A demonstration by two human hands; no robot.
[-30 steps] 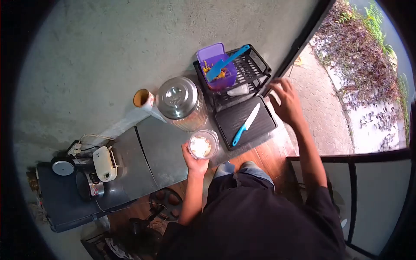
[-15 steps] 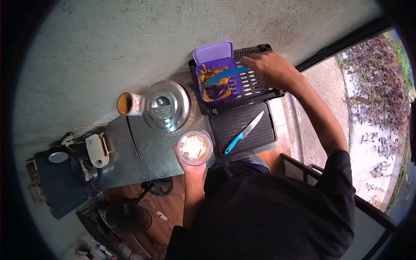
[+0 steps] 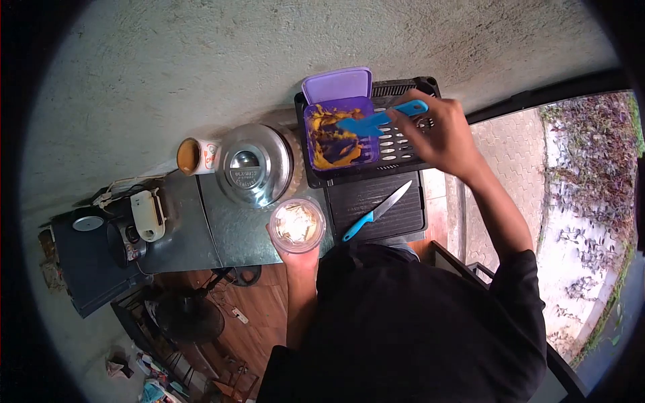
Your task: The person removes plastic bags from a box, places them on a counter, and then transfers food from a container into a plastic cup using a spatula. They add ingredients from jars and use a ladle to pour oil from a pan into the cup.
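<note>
My right hand [image 3: 445, 134] grips a blue spatula [image 3: 368, 125] by its handle. The blade reaches over a purple plastic container [image 3: 369, 149], whose inside is smeared with an orange-yellow paste. Its lilac lid [image 3: 337, 86] stands up behind it. Low in front of me, my left hand [image 3: 299, 259] is wrapped round a clear plastic cup [image 3: 321, 228] with pale, whitish contents. A knife [image 3: 376, 211] with a light blue handle lies on the black ridged plate [image 3: 410, 211] between the two hands.
The container rests on a black slotted crate [image 3: 396, 161] against the wall. A round metal lidded pot [image 3: 259, 151] stands left of it, beside a white mug [image 3: 207, 156] on the metal table [image 3: 181, 235]. Farther left are a white appliance [image 3: 148, 216] and a dark box [image 3: 87, 258].
My right hand has drawn the spatula back to the right and turned it, so its handle end now shows. The left hand still holds the cup. My view has shifted slightly.
</note>
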